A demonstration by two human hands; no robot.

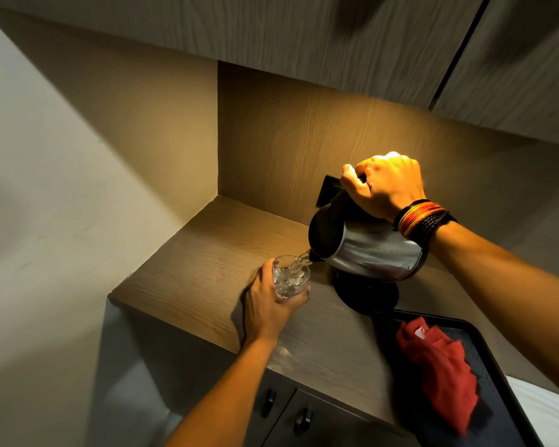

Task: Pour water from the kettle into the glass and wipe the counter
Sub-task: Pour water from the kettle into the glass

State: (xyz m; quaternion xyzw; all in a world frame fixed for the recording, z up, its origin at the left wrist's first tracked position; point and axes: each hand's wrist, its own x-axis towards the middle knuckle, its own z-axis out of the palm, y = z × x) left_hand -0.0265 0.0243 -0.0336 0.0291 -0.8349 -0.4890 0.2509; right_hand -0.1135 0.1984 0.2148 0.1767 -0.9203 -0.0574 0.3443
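Note:
A steel kettle (pixel 371 253) with a black lid is tilted to the left above its black base (pixel 365 293). My right hand (pixel 384 185) grips its handle from above. Water streams from the spout into a clear glass (pixel 289 279) that stands on the wooden counter (pixel 207 253). My left hand (pixel 265 304) wraps around the glass from the near side. The glass is partly filled with churning water. A crumpled red cloth (pixel 439 366) lies on a dark tray (pixel 497 359) at the right.
Overhead cabinets hang close above the counter. A dark wall socket (pixel 328 188) sits behind the kettle. Below the counter edge are cabinet doors with two black handles (pixel 284 411). A pale wall closes the left side. A wet patch (pixel 284 356) glints near the counter's front edge.

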